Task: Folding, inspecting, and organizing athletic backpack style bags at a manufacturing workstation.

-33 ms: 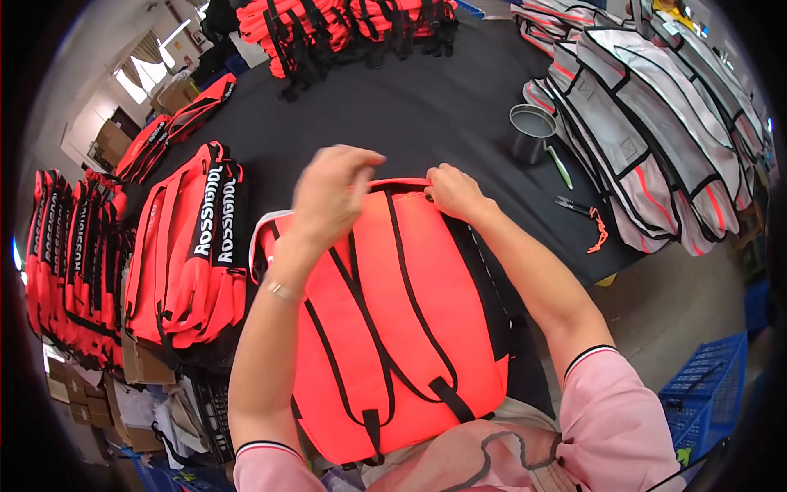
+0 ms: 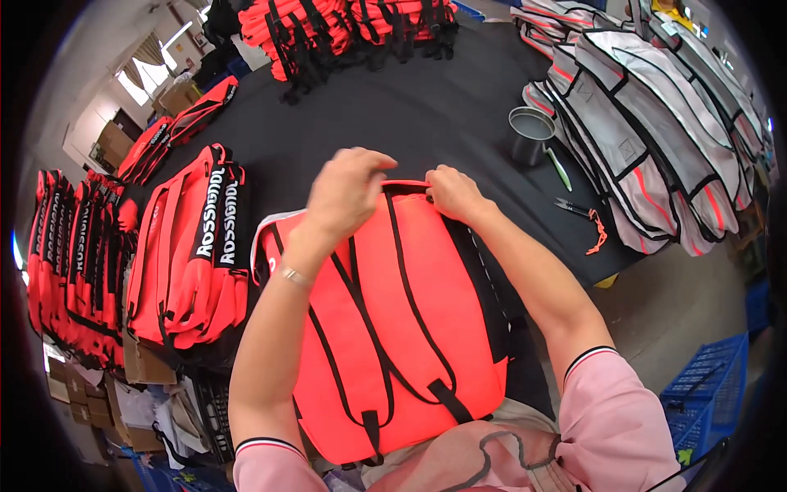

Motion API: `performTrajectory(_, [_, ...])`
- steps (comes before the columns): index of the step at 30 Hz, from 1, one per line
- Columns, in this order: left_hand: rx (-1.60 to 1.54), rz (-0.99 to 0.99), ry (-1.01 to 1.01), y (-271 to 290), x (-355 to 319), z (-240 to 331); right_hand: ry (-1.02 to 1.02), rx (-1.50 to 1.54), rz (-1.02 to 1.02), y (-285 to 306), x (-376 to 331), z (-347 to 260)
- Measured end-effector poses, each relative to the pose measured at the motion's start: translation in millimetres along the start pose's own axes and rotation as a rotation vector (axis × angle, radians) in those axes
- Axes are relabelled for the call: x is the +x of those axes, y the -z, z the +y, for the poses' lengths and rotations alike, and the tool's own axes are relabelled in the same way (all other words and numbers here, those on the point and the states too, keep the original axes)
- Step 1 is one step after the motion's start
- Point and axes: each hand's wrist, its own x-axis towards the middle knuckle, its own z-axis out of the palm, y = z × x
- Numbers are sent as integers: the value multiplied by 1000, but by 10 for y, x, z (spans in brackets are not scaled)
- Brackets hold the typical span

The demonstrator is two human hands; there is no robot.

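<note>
A bright coral-red backpack [image 2: 426,287] with black-edged shoulder straps stands on my lap side of the table, its strap side toward me and its top at the far end. My right hand [image 2: 455,195] pinches the top edge near the backpack's right corner. Slightly blurred, my left hand [image 2: 348,193] hovers over the top left part, with a gap between thumb and forefinger and nothing seen in it. The backpack's far side is hidden.
Stacked red bags [image 2: 184,254] stand to the left, with more red pieces [image 2: 295,37] at the back. Grey panels [image 2: 623,123] pile up at right. Nearby lie a metal cup [image 2: 530,123], a green-handled tool [image 2: 559,168] and thread snips [image 2: 574,207]. A blue crate [image 2: 705,394] sits lower right.
My left hand has shifted a little to the right, closer to my right hand. The right hand keeps its grip on the backpack's top edge.
</note>
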Motion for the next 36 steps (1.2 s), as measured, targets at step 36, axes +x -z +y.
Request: performTrajectory(36, [-900, -510, 338, 1478, -102, 1365, 312, 1708, -270, 1673, -1566, -940])
